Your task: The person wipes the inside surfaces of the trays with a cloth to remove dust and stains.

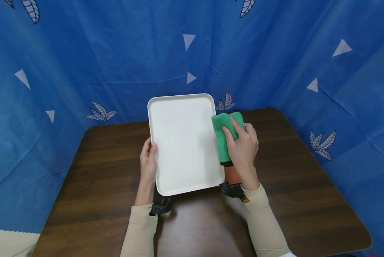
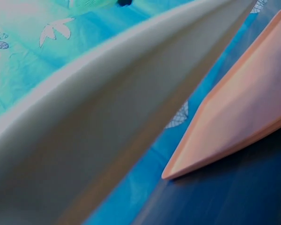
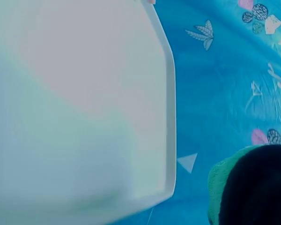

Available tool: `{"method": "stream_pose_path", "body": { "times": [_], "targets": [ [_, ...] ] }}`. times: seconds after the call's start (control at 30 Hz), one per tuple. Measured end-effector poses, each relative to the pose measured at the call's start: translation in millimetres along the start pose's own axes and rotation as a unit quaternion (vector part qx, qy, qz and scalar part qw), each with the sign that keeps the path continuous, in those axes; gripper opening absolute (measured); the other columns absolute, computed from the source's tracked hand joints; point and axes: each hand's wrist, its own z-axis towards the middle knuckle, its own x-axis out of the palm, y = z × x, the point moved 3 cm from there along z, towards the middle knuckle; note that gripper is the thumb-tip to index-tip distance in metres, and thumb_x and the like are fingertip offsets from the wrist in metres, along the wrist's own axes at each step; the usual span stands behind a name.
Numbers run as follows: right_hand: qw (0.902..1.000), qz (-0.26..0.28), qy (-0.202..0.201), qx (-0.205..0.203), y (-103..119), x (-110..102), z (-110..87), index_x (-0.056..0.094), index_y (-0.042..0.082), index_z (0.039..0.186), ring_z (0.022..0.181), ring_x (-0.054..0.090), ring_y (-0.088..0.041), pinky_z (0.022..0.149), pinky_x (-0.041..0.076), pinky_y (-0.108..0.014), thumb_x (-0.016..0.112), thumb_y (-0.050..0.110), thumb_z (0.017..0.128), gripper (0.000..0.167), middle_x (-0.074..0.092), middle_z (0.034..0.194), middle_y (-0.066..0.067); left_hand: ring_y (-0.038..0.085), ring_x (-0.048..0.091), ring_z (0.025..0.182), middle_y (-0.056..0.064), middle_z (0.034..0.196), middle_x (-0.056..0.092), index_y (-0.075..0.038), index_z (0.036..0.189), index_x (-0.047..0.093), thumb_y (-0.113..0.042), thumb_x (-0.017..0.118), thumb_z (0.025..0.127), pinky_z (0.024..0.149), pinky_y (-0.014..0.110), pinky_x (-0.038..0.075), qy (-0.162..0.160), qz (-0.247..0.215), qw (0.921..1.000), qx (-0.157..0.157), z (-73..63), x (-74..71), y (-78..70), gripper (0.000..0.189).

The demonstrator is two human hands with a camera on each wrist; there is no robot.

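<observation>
A white rectangular tray (image 1: 187,142) is raised above the table and tilted to face the head camera. My left hand (image 1: 148,164) grips its left edge, with the thumb over the rim. In my right hand (image 1: 244,146) is a folded green cloth (image 1: 222,139), pinched between thumb and fingers at the tray's right edge. A dark patch shows under the cloth's lower end. The right wrist view shows the tray's inner face (image 3: 84,117) and a strip of the green cloth (image 3: 218,183) beside a black shape. Up close in the left wrist view is the tray's side (image 2: 107,108).
Behind the white tray, an orange tray (image 2: 243,98) rests on the brown wooden table (image 1: 108,171); only a corner of the orange tray (image 1: 233,175) shows from the head. A blue patterned curtain (image 1: 131,46) surrounds the table's back and sides.
</observation>
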Motion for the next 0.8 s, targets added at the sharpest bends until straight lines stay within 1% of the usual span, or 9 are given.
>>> {"method": "stream_pose_path", "body": {
  "times": [0.13,0.3,0.4,0.6,0.8],
  "targets": [
    [0.9999,0.005,0.005,-0.012,12.5,13.1,16.8,0.066,0.013,0.128,0.093,0.058,-0.034,0.072,0.051,-0.048,0.071,0.032,0.091,0.042,0.063,0.105,-0.022,0.008,0.068,0.085,-0.005,0.107,0.066,-0.009,0.141,0.047,-0.020,0.047,0.104,0.070,0.022,0.057,0.006,-0.002,1.0000,0.002,-2.0,3.4,0.4,0.039],
    [0.9996,-0.010,0.014,-0.025,25.0,30.6,32.5,0.066,0.015,0.128,0.091,0.058,-0.034,0.070,0.050,-0.047,0.069,0.036,0.092,0.042,0.063,0.105,-0.021,0.008,0.068,0.081,-0.005,0.102,0.067,-0.010,0.141,0.046,-0.019,0.047,0.104,0.068,0.022,0.056,0.010,-0.005,0.9999,-0.001,-4.1,7.3,2.6,0.038],
    [0.9991,-0.018,0.021,-0.032,30.2,40.5,39.9,0.066,0.015,0.128,0.091,0.058,-0.034,0.071,0.051,-0.046,0.067,0.037,0.093,0.042,0.064,0.106,-0.022,0.008,0.068,0.081,-0.005,0.101,0.067,-0.010,0.142,0.046,-0.019,0.047,0.104,0.067,0.023,0.056,0.017,-0.008,0.9998,0.003,-6.0,10.4,3.9,0.039],
    [0.9987,-0.028,0.032,-0.027,33.3,55.2,46.7,0.065,0.014,0.130,0.088,0.057,-0.035,0.073,0.049,-0.045,0.064,0.036,0.094,0.042,0.064,0.104,-0.022,0.008,0.068,0.080,-0.006,0.099,0.068,-0.007,0.141,0.046,-0.019,0.047,0.104,0.067,0.022,0.056,0.019,-0.015,0.9996,0.015,-10.4,16.3,3.3,0.039],
    [0.9982,-0.053,0.011,-0.029,33.2,60.8,48.9,0.065,0.013,0.129,0.088,0.057,-0.037,0.076,0.048,-0.046,0.065,0.036,0.094,0.041,0.065,0.105,-0.023,0.008,0.069,0.080,-0.006,0.099,0.069,-0.004,0.140,0.047,-0.017,0.048,0.104,0.067,0.023,0.057,0.015,-0.033,0.9988,0.031,-11.7,19.9,0.6,0.038]
  ]
}}
